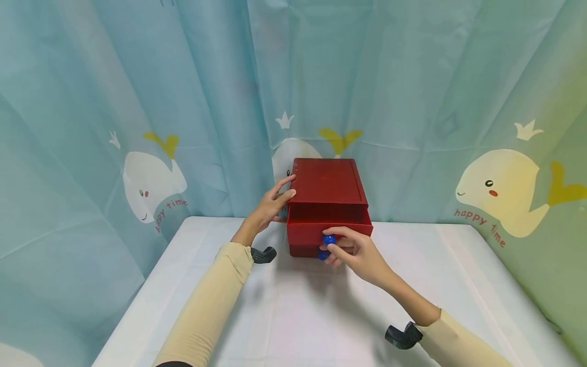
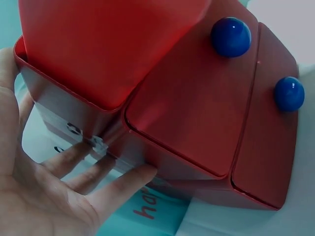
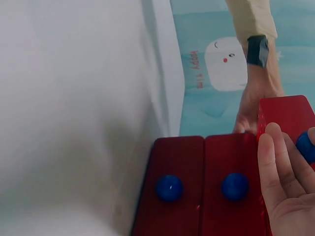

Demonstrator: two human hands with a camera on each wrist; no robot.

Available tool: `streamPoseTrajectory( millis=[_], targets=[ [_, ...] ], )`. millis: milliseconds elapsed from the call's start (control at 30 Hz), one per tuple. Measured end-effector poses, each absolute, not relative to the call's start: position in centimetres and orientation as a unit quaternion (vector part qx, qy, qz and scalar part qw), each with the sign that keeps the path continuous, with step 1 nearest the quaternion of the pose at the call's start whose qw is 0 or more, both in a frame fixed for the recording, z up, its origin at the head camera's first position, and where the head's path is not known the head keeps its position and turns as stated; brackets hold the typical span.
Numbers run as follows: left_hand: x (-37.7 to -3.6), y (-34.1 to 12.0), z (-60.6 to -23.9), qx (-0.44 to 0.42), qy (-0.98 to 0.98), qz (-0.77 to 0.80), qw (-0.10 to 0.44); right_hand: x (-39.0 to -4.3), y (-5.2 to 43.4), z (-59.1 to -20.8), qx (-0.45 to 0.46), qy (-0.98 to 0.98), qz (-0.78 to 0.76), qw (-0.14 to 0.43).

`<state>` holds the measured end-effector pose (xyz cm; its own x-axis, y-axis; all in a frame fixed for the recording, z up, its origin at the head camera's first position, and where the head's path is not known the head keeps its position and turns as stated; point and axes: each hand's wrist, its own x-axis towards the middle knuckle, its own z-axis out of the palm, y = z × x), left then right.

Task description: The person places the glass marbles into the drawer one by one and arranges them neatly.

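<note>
A red drawer cabinet [image 1: 327,178] with blue round knobs stands at the table's back edge. Its top drawer [image 1: 304,233] is pulled partway out, and the inside shows in the head view. My right hand [image 1: 362,253] pinches that drawer's blue knob [image 1: 328,239] between thumb and fingers. In the left wrist view, the middle drawer [image 2: 192,108] and the bottom drawer [image 2: 268,132] are closed, each with its own knob. My left hand [image 1: 268,208] rests against the cabinet's left side, fingers extended along the wall and thumb near the top edge.
A white table [image 1: 293,326] lies under the cabinet. Behind it hangs a blue-green curtain [image 1: 220,102] printed with whales. Black straps with small mounts, such as the right wrist mount [image 1: 403,336], sit at both wrists.
</note>
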<state>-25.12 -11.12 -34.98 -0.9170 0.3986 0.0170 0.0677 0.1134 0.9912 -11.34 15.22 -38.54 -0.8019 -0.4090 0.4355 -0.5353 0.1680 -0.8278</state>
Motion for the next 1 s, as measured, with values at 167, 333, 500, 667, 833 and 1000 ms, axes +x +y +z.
streamPoseTrajectory(
  millis=[167, 333, 500, 667, 833, 1000],
  targets=[
    [-25.0, -11.0, -34.9, 0.157, 0.734, 0.649, 0.129, -12.8, 15.2, -38.5, 0.301, -0.75, 0.588, 0.044],
    [-24.9, -11.0, -35.0, 0.158, 0.732, 0.65, 0.129, -14.0, 15.2, -38.4, 0.283, -0.752, 0.594, 0.037],
    [-24.8, -11.0, -35.0, 0.156, 0.732, 0.651, 0.128, -15.0, 15.2, -38.2, 0.268, -0.75, 0.604, 0.025],
    [-24.8, -11.0, -35.0, 0.156, 0.733, 0.65, 0.127, -15.8, 15.3, -38.2, 0.268, -0.742, 0.614, 0.018],
    [-24.9, -11.0, -35.0, 0.16, 0.738, 0.643, 0.127, -16.4, 15.4, -38.0, 0.265, -0.739, 0.619, 0.016],
    [-24.9, -11.0, -34.9, 0.158, 0.739, 0.643, 0.126, -16.6, 15.4, -37.8, 0.26, -0.741, 0.619, 0.011]
  ],
)
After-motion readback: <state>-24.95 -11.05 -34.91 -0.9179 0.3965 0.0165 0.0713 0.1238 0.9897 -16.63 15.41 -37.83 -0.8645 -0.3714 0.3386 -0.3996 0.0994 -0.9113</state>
